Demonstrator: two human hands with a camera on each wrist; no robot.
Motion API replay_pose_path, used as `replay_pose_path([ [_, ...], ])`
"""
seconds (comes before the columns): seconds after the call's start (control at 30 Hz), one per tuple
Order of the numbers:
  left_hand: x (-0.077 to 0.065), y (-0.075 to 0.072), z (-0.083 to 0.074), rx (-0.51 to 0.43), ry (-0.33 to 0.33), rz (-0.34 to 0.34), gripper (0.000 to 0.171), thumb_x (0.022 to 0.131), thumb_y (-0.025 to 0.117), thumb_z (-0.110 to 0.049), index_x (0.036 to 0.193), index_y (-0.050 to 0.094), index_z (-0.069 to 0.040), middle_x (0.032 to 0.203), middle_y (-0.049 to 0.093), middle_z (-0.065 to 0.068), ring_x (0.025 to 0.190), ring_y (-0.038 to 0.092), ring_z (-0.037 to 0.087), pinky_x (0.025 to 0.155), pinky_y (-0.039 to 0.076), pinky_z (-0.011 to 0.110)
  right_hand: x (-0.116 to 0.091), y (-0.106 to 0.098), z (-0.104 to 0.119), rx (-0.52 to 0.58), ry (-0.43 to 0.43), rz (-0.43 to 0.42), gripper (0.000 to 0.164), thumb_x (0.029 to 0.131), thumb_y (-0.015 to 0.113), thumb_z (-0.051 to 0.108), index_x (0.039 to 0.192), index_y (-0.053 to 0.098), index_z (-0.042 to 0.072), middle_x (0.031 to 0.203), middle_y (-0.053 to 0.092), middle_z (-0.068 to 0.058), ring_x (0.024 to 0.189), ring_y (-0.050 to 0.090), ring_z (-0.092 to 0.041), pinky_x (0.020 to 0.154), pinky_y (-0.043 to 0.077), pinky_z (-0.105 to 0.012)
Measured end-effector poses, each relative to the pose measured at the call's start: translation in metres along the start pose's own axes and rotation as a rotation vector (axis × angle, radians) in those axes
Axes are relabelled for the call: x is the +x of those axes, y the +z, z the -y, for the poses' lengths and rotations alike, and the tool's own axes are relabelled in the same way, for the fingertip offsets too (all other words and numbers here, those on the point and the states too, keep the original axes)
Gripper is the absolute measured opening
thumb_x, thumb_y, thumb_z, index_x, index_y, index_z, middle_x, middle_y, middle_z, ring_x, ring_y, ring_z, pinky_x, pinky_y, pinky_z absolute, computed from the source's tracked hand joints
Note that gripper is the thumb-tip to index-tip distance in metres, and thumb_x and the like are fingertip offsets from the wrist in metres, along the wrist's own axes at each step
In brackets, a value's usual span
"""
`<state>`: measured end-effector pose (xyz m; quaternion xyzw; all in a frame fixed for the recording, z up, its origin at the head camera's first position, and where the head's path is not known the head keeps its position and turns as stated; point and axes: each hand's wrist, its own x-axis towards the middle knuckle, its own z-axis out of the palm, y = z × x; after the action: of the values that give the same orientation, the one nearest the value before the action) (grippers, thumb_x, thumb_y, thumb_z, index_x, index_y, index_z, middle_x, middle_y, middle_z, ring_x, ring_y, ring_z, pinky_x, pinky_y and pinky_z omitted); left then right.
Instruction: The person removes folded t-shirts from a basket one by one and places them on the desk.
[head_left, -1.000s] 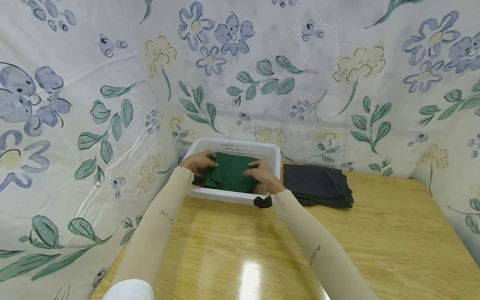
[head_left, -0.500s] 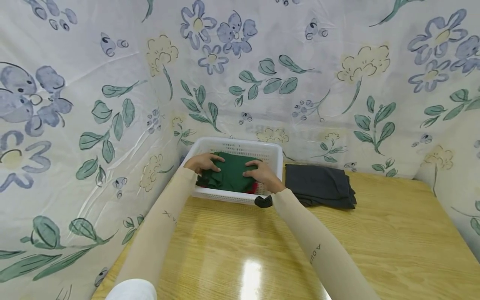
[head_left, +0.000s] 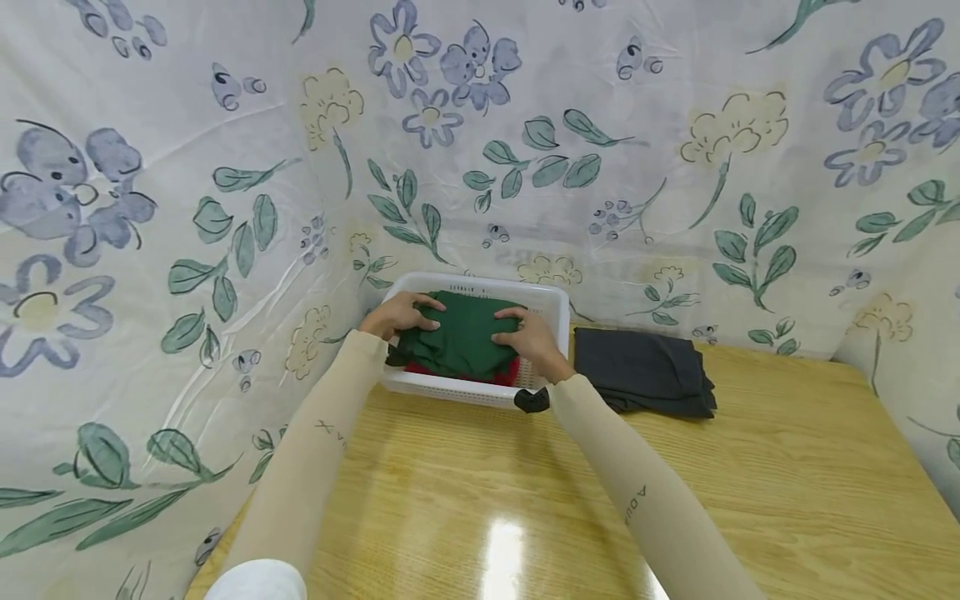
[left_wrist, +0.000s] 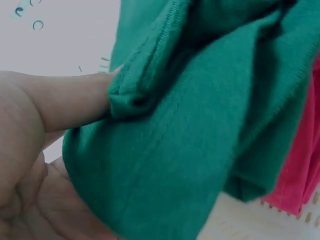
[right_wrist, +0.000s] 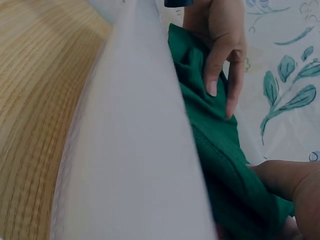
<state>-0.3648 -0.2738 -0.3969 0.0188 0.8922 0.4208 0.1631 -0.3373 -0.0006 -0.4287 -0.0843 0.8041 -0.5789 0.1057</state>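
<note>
A folded green garment (head_left: 467,333) with stitched hems lies over the white plastic basket (head_left: 442,390) in the head view. My left hand (head_left: 397,315) grips its left side; in the left wrist view, the thumb presses on a stitched edge of the green garment (left_wrist: 170,150) and the other fingers go beneath. On the opposite side my right hand (head_left: 531,340) holds the garment, its thumb on the cloth in the right wrist view and the remaining fingers mostly hidden. Under the green garment shows red folded cloth (head_left: 517,372), which appears pinkish as red cloth (left_wrist: 295,175) in the left wrist view.
A dark grey folded garment (head_left: 645,371) lies on the wooden table (head_left: 450,483) just right of the basket. Floral curtain cloth (head_left: 525,192) hangs close behind the basket and along its left side.
Both hands have shifted slightly away from me with the green garment, which has bunched up along its front. More of the red cloth beneath shows. The view has drifted a little.
</note>
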Motion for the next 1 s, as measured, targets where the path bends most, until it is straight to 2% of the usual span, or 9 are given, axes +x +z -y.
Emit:
replay_pose_path([
  [0.07, 0.000, 0.001, -0.002, -0.006, 0.003, 0.006, 0.045, 0.100, 0.070, -0.011, 0.143, 0.060, -0.007, 0.159, 0.036, 0.020, 0.079, 0.050, 0.016, 0.071, 0.044, 0.029, 0.000, -0.001, 0.000, -0.011, 0.000, -0.006, 0.041, 0.095, 0.075, 0.010, 0.136, 0.067, 0.014, 0.139, 0.056, -0.016, 0.119, 0.056, -0.033, 0.092, 0.053, -0.044],
  [0.13, 0.003, 0.003, -0.002, 0.002, -0.008, 0.014, 0.046, 0.098, 0.071, -0.011, 0.143, 0.061, -0.006, 0.151, 0.047, 0.021, 0.057, 0.037, 0.012, 0.056, 0.037, 0.026, -0.001, -0.001, 0.000, -0.037, 0.002, -0.011, 0.041, 0.095, 0.075, 0.009, 0.135, 0.067, 0.013, 0.138, 0.056, -0.016, 0.114, 0.057, -0.032, 0.089, 0.053, -0.041],
  [0.23, 0.005, 0.007, -0.001, 0.044, -0.034, 0.027, 0.046, 0.098, 0.072, -0.009, 0.142, 0.061, -0.004, 0.139, 0.059, 0.022, 0.046, 0.022, 0.008, 0.047, 0.028, 0.023, -0.001, 0.001, -0.004, -0.092, 0.003, -0.005, 0.040, 0.094, 0.077, 0.009, 0.133, 0.069, 0.013, 0.127, 0.060, -0.016, 0.098, 0.057, -0.028, 0.080, 0.052, -0.037],
  [0.3, 0.005, 0.010, -0.001, 0.086, -0.056, 0.022, 0.046, 0.097, 0.073, -0.009, 0.141, 0.062, -0.004, 0.130, 0.065, 0.023, 0.047, 0.020, 0.009, 0.047, 0.027, 0.024, -0.001, 0.003, -0.006, -0.110, 0.001, 0.004, 0.041, 0.093, 0.077, 0.009, 0.134, 0.068, 0.012, 0.126, 0.060, -0.015, 0.095, 0.058, -0.026, 0.078, 0.052, -0.036],
  [0.4, 0.003, 0.012, -0.007, 0.147, -0.083, 0.031, 0.046, 0.097, 0.073, -0.009, 0.141, 0.062, -0.004, 0.141, 0.055, 0.026, 0.058, 0.034, 0.013, 0.053, 0.037, 0.027, -0.002, 0.003, -0.007, -0.129, -0.002, 0.019, 0.043, 0.093, 0.077, 0.008, 0.135, 0.068, 0.012, 0.122, 0.060, -0.015, 0.091, 0.058, -0.026, 0.077, 0.052, -0.034],
  [0.53, 0.005, 0.012, -0.013, 0.220, -0.107, 0.065, 0.049, 0.098, 0.073, -0.015, 0.143, 0.059, -0.006, 0.155, 0.039, 0.025, 0.098, 0.052, 0.028, 0.071, 0.051, 0.042, -0.003, 0.001, -0.005, -0.130, -0.010, 0.030, 0.043, 0.093, 0.077, 0.007, 0.135, 0.067, 0.012, 0.122, 0.060, -0.014, 0.087, 0.055, -0.024, 0.074, 0.050, -0.033],
  [0.7, 0.012, 0.012, -0.015, 0.285, -0.102, 0.103, 0.056, 0.097, 0.074, -0.019, 0.146, 0.053, -0.005, 0.155, 0.039, 0.025, 0.126, 0.050, 0.041, 0.084, 0.055, 0.051, -0.001, 0.000, -0.004, -0.135, -0.023, 0.031, 0.043, 0.093, 0.077, 0.006, 0.134, 0.068, 0.012, 0.103, 0.060, -0.012, 0.075, 0.048, -0.020, 0.067, 0.045, -0.031],
  [0.83, 0.013, 0.013, -0.014, 0.240, -0.116, 0.087, 0.052, 0.096, 0.075, -0.014, 0.143, 0.055, -0.003, 0.153, 0.041, 0.025, 0.118, 0.051, 0.035, 0.081, 0.053, 0.044, 0.000, 0.001, -0.006, -0.146, -0.019, 0.033, 0.043, 0.093, 0.077, 0.007, 0.134, 0.068, 0.012, 0.104, 0.061, -0.012, 0.076, 0.049, -0.021, 0.068, 0.045, -0.031],
  [1.0, 0.010, 0.014, -0.012, 0.151, -0.090, 0.024, 0.042, 0.094, 0.075, -0.006, 0.133, 0.063, 0.000, 0.142, 0.048, 0.026, 0.077, 0.047, 0.020, 0.062, 0.041, 0.029, -0.001, 0.001, -0.007, -0.133, -0.009, 0.030, 0.042, 0.093, 0.077, 0.006, 0.134, 0.068, 0.012, 0.124, 0.060, -0.013, 0.089, 0.054, -0.023, 0.072, 0.049, -0.032],
])
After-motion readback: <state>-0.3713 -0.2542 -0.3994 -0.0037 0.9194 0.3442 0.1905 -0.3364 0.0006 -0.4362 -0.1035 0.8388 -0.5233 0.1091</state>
